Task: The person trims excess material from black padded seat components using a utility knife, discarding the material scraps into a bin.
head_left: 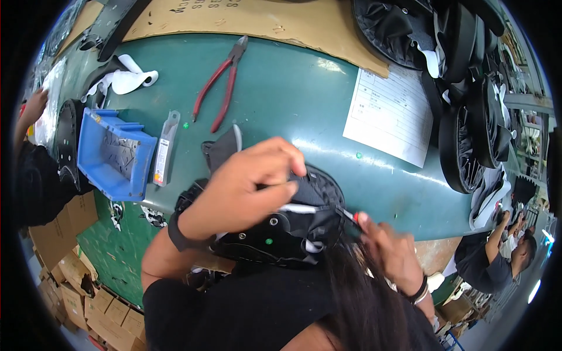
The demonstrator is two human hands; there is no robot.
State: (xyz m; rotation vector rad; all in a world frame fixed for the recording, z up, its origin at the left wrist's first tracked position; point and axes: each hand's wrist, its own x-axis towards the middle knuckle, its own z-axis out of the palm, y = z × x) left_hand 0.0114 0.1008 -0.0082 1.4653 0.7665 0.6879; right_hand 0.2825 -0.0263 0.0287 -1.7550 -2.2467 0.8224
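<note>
A black sewn piece (293, 234) with metal eyelets, a green dot and gathered dark fabric lies against me at the table's near edge. Above its left part hovers my left hand (252, 184), fingers curled in with thumb and forefinger close together; whatever they may hold does not show. My right hand (391, 254) is closed round a slim tool with a red part (355, 217). The tool's thin tip reaches the piece's right edge, and its kind is unclear. Long dark hair hangs over part of the piece and near the right hand.
Red-handled cutting pliers (225, 88) lie on the green table. At left stand a blue bin (93, 149) of small metal parts and a clear slim case (166, 149). A printed sheet (386, 117) and stacked black pieces (462, 140) are at right. Other people work on both sides.
</note>
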